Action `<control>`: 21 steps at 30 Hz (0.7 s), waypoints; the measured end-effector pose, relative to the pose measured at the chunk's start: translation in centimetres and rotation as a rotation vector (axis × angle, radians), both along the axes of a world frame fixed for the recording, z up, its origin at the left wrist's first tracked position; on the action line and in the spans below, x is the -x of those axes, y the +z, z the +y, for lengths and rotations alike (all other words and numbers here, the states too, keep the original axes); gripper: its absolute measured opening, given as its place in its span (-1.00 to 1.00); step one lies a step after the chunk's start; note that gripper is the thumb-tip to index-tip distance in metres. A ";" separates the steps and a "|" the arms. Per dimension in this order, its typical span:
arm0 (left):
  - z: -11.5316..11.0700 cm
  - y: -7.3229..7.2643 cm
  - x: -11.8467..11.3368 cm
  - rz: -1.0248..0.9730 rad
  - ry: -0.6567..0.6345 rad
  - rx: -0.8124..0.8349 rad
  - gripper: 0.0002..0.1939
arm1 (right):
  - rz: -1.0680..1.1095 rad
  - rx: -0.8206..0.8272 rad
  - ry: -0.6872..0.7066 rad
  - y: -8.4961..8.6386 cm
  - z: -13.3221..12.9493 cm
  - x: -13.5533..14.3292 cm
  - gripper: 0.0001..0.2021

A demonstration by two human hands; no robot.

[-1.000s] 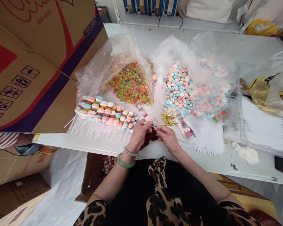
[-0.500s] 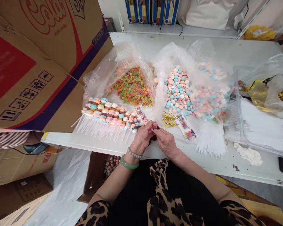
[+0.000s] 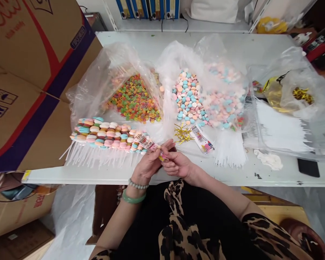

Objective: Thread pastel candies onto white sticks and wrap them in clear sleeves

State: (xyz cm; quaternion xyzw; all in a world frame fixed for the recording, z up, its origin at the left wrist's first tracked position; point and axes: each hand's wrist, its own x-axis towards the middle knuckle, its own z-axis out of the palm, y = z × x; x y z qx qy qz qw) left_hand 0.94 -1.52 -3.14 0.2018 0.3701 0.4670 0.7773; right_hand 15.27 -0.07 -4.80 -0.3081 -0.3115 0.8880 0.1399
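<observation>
My left hand [image 3: 148, 163] grips a small printed plastic wrapper [image 3: 145, 141], whose upper end points up and to the left. The fingertips of my right hand [image 3: 180, 165] pinch its lower, pink and yellow end. What is inside the wrapper is hidden. Just left of my hands lie rows of candy sticks [image 3: 105, 135], pastel sweets threaded on white sticks. Gold twist ties [image 3: 183, 133] and a flat printed wrapper stack [image 3: 202, 139] lie to the right of my fingers.
Behind are a bag of ring-shaped gummies [image 3: 137, 97] and bags of pastel sweets [image 3: 189, 95]. White sticks [image 3: 230, 148] lie right, near a clear tray [image 3: 280, 151], a crumpled white cloth [image 3: 268, 159] and a black phone-like object [image 3: 308, 168]. A large cardboard box [image 3: 43, 137] stands left.
The view has shifted right. Both hands still hold the wrapper, now turned so its lower end shows pink and yellow. Some left fingers have stretched outward.
</observation>
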 end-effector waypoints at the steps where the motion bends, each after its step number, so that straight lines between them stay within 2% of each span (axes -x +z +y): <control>1: 0.0 -0.3 -0.1 -0.014 0.053 0.037 -0.71 | -0.113 -0.134 -0.070 0.2 -0.3 0.1 -0.62; 2: 0.2 -0.6 -0.2 -0.026 0.119 0.088 -0.73 | -0.250 -0.323 -0.171 0.4 -0.7 0.2 -0.70; 4: 0.6 -1.1 -0.8 -0.039 0.238 0.210 -0.80 | -0.528 -0.799 -0.359 0.8 -1.2 0.5 -0.83; 5: 0.9 -1.2 -1.2 -0.042 0.275 0.265 -0.80 | -0.644 -1.031 -0.399 0.9 -1.4 0.7 -0.85; 7: 1.2 -1.3 -1.9 -0.047 0.299 0.324 -0.76 | -0.794 -1.352 -0.369 0.9 -1.3 0.9 -0.84; 8: 1.3 -1.2 -2.2 -0.055 0.286 0.332 -0.75 | -0.824 -1.407 -0.337 0.8 -1.1 0.9 -0.84; 9: 1.3 -1.1 -2.5 -0.070 0.262 0.331 -0.74 | -0.818 -1.372 -0.332 0.7 -0.8 0.8 -0.82; 12: 0.9 -1.0 -2.8 -0.115 0.188 0.282 -0.69 | -0.668 -1.027 -0.400 0.3 0.4 0.4 -0.82; 15: 0.3 -1.5 -2.5 -0.084 0.132 0.159 -0.61 | -0.380 -0.520 -0.399 -0.2 1.1 -0.1 -0.83; 17: -0.2 -1.9 -2.0 -0.021 0.072 0.075 -0.65 | -0.182 -0.163 -0.365 -0.3 1.1 -0.4 -0.82; 18: -0.3 -2.0 -1.7 0.022 0.044 0.039 -0.70 | -0.118 -0.046 -0.351 -0.3 1.1 -0.6 -0.80; 19: -0.4 -2.1 -1.4 0.073 0.033 0.002 -0.75 | -0.105 -0.021 -0.345 -0.1 1.0 -0.7 -0.79; 21: -0.4 -1.8 -1.0 0.183 0.069 -0.062 -0.79 | -0.198 -0.174 -0.401 0.4 1.0 -1.1 -0.79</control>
